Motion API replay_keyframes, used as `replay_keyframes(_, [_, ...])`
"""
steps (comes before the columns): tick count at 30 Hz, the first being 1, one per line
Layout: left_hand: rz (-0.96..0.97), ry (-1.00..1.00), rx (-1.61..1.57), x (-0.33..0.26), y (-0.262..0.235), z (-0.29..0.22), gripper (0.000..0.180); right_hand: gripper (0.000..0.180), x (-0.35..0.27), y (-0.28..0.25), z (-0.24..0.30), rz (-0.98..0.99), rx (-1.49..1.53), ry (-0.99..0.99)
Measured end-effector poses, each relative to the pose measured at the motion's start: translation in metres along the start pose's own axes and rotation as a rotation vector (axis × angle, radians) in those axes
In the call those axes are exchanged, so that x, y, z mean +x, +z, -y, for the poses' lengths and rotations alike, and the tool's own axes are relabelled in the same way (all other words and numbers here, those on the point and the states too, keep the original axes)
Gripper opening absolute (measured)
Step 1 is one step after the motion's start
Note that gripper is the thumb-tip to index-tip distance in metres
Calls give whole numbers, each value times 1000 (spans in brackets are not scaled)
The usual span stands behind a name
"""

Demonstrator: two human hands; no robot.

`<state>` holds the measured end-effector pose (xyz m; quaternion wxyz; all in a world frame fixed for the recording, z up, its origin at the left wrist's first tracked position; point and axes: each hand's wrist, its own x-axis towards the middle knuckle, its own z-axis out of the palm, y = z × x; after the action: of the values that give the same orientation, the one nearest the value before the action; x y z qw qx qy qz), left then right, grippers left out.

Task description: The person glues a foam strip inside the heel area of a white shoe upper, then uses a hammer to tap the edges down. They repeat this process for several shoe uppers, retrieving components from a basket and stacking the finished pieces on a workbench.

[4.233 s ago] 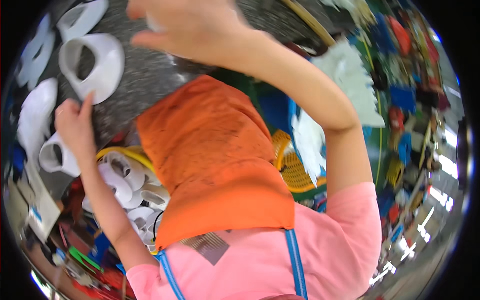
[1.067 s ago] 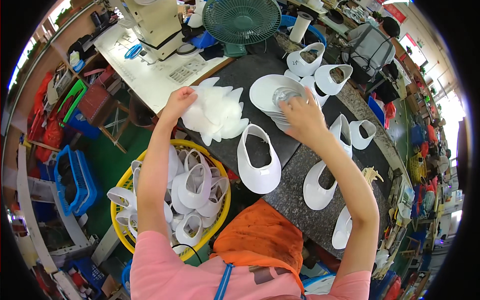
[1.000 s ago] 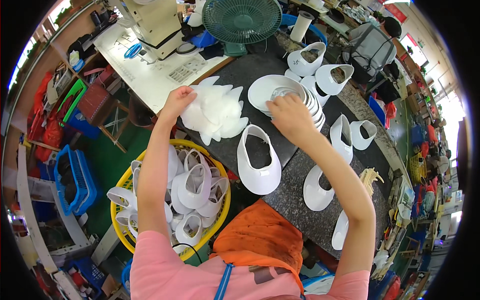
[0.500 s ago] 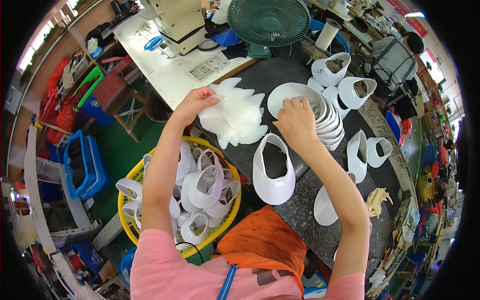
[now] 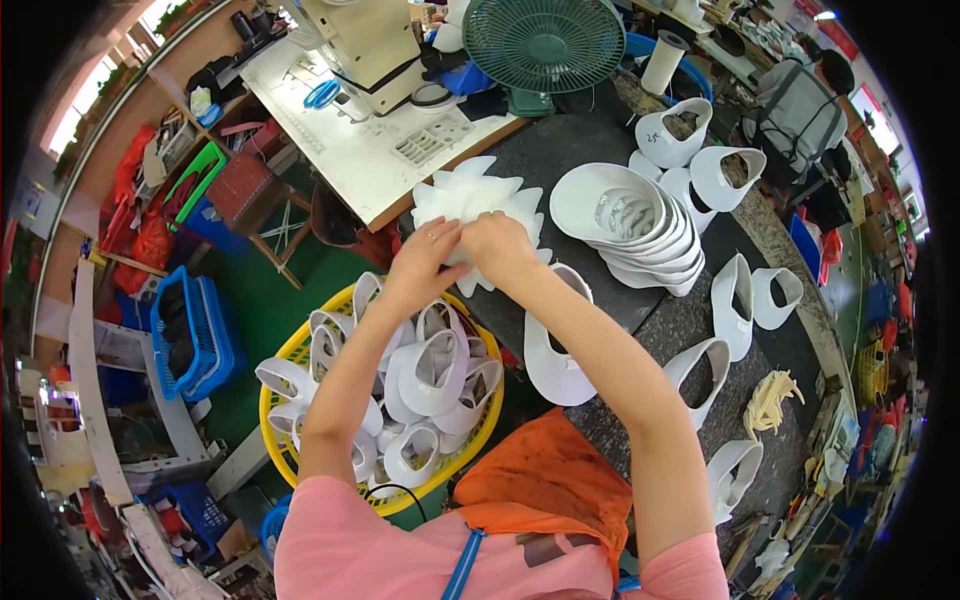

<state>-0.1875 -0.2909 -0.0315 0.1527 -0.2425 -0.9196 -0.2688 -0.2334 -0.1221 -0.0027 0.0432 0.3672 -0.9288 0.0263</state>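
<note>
A fanned pile of thin white pointed sheet pieces (image 5: 460, 192) lies on the dark work surface, and both hands are on its near side. My left hand (image 5: 428, 268) rests on the pile with its fingers stretched out and the thumb apart. Right beside it, my right hand (image 5: 498, 248) has its fingers curled down at the pile; what they pinch, if anything, is hidden under the hand. To the right stands an overlapping stack of white shoe uppers (image 5: 655, 262). A single white upper (image 5: 552, 368) lies near the front edge, partly covered by my right forearm.
A yellow basket (image 5: 272, 440) heaped with white uppers stands at lower left. More uppers (image 5: 733, 305) and a bundle of cream strips (image 5: 770, 402) lie on the right. A green fan (image 5: 545, 45) and a sewing machine (image 5: 365, 50) on a white table (image 5: 300, 120) are beyond.
My right hand has left the stack of uppers and come left to the white pieces. My left hand has moved from the pile's far left edge to its near side.
</note>
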Motion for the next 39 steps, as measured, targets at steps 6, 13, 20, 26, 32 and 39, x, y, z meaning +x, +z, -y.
replay_keyframes(6, [-154,159,227,6,21,-9,49,19,-38,-65,-72,-954,754,355])
replay_keyframes(13, [259,-168,-1366,-24,-30,-132,28,35,-233,-98,44,-773,204,-73])
replay_keyframes(20, [414,38,-909,-65,-8,-196,22,26,-314,-78,70,-158,1278,759])
replay_keyframes(26, [288,-350,-733,-35,7,-174,20,25,-257,-39,5,-420,963,614])
replay_keyframes(32, [205,-445,-775,-40,25,-151,22,23,-243,-23,-3,-346,1011,563])
replay_keyframes(39, [204,-412,-664,-35,28,-159,19,24,-242,-23,-10,-292,910,612])
